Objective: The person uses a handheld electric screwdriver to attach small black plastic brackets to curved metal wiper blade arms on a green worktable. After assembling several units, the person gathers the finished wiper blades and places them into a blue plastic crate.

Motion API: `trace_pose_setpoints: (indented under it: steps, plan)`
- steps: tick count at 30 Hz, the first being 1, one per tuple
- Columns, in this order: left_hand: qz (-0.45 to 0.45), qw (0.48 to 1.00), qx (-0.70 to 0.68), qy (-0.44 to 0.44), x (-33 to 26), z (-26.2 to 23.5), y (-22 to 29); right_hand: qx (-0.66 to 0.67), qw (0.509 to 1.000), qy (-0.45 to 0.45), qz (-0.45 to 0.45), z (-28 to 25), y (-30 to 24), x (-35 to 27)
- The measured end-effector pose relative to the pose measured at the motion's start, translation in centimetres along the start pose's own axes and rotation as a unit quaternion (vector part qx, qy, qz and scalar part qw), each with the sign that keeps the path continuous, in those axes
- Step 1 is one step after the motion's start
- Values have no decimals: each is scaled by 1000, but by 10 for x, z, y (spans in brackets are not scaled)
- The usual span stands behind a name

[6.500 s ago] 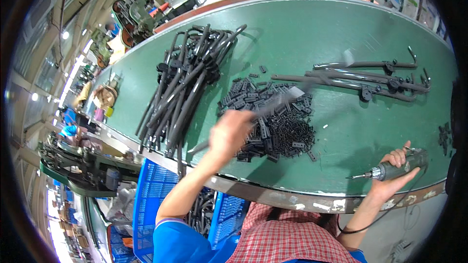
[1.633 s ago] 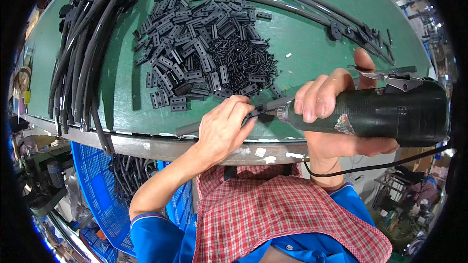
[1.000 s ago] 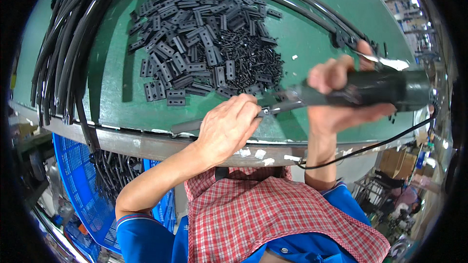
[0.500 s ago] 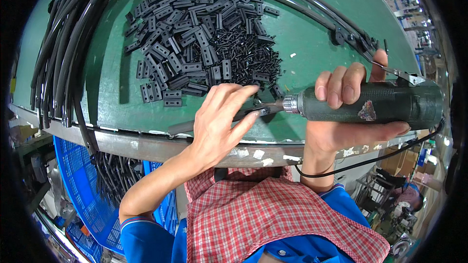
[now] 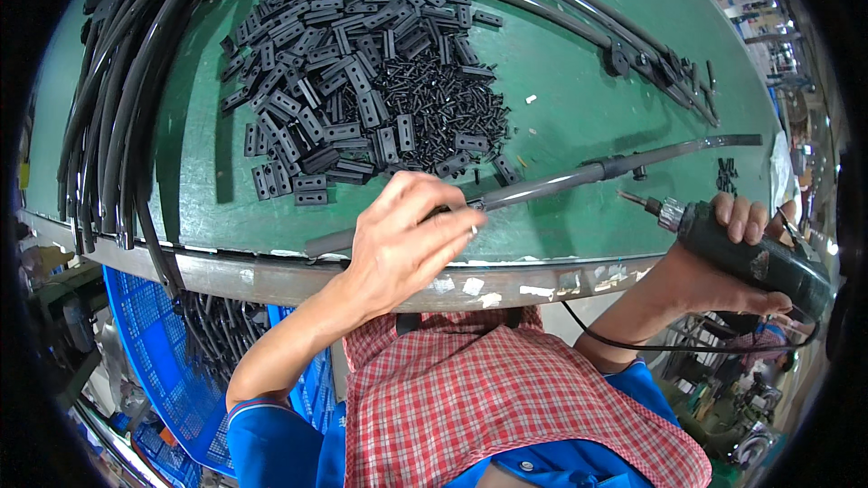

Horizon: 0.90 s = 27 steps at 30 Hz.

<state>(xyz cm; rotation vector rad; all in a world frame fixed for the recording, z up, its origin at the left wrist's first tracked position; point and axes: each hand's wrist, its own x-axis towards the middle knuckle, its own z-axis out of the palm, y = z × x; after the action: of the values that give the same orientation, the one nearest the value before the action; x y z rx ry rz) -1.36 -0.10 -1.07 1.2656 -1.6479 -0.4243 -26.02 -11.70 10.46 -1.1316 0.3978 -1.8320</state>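
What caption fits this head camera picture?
Left hand holds a long black strip on the green table; right hand grips an electric screwdriver.

Two hands showing: left hand [image 5: 407,244], right hand [image 5: 723,253]. One electric screwdriver [image 5: 750,253] sitting in right hand. One long dark strip [image 5: 542,188] lying under left hand. One heap of small black brackets [image 5: 344,90], too many for counting. One bundle of black curved strips [image 5: 117,117] lying at left. One blue crate [image 5: 145,343] standing below table edge.
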Motion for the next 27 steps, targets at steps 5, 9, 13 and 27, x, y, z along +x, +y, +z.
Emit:
trace_pose_setpoints:
  steps: [5,9,13,27]
  plan:
    - [101,989,15,-111,1,-5,0,70,990,2,119,1,5,-21]
    - [37,992,-39,-110,4,-8,3,148,972,8,185,20,21,-39]
    - [-111,974,-181,-84,10,-17,1,209,957,-25,202,50,34,-44]
    - [-309,831,-460,-42,10,-28,0,203,966,-77,142,85,58,-53]
